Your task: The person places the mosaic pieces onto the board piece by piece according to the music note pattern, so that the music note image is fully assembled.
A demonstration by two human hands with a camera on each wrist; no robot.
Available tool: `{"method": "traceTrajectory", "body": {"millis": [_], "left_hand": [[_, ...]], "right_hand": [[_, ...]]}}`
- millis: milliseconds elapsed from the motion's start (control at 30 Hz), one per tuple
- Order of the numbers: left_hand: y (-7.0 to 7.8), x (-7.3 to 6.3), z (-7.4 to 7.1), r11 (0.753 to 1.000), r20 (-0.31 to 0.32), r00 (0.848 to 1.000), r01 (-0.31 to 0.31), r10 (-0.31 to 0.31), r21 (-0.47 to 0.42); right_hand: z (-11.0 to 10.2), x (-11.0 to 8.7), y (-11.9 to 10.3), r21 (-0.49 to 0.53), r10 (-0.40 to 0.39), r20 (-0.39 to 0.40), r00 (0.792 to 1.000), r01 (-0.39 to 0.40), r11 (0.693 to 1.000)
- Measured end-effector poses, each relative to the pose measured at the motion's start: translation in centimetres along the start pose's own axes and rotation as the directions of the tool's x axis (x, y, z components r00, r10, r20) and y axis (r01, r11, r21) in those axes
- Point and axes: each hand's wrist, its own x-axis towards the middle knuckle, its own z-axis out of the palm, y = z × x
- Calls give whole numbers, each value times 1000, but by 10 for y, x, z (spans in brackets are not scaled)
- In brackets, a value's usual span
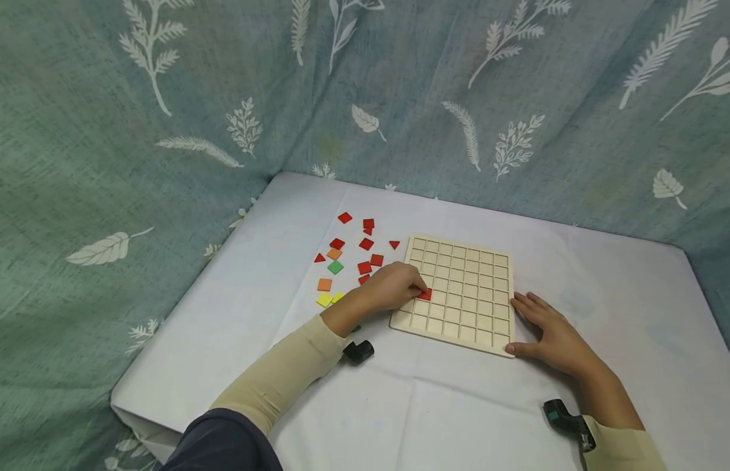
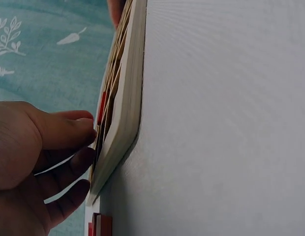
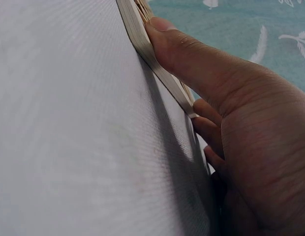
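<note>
A pale wooden grid board (image 1: pixel 466 286) lies on the table. At its left part, my left hand (image 1: pixel 394 286) pinches a red square tile (image 1: pixel 426 294) between thumb and fingertips, low over the grid cells. The left wrist view shows the red tile (image 2: pixel 102 108) at the tip of the left hand (image 2: pixel 49 132), partly hidden by the board's rim. My right hand (image 1: pixel 550 333) rests against the board's right edge, thumb on the near corner and fingers spread. In the right wrist view its thumb (image 3: pixel 187 54) presses on the rim of the board (image 3: pixel 165 73).
Left of the board lie several loose red tiles (image 1: pixel 366 244), squares and triangles, with orange (image 1: pixel 324 284), yellow (image 1: pixel 324 299) and green (image 1: pixel 335 267) ones. A white cloth covers the table (image 1: pixel 224 327). Leaf-patterned curtain (image 1: pixel 400 98) hangs behind and to the left.
</note>
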Motion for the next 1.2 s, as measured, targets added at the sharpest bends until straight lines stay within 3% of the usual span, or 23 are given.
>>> {"method": "traceTrajectory", "body": {"millis": [300, 667, 900, 1200], "left_hand": [[-3, -16, -7, 998, -21, 999, -44, 43, -36], [-26, -39, -27, 992, -73, 996, 39, -48, -119], [-45, -60, -33, 987, -154, 986, 45, -69, -155], [-66, -83, -42, 978, -177, 974, 111, -143, -178]], "right_hand": [[2, 2, 0, -8, 4, -3, 1000, -4, 1000], [4, -1, 3, -7, -37, -26, 999, 37, 999], [4, -1, 3, -11, -40, -17, 999, 40, 999], [4, -1, 3, -8, -47, 3, 999, 47, 999]]}}
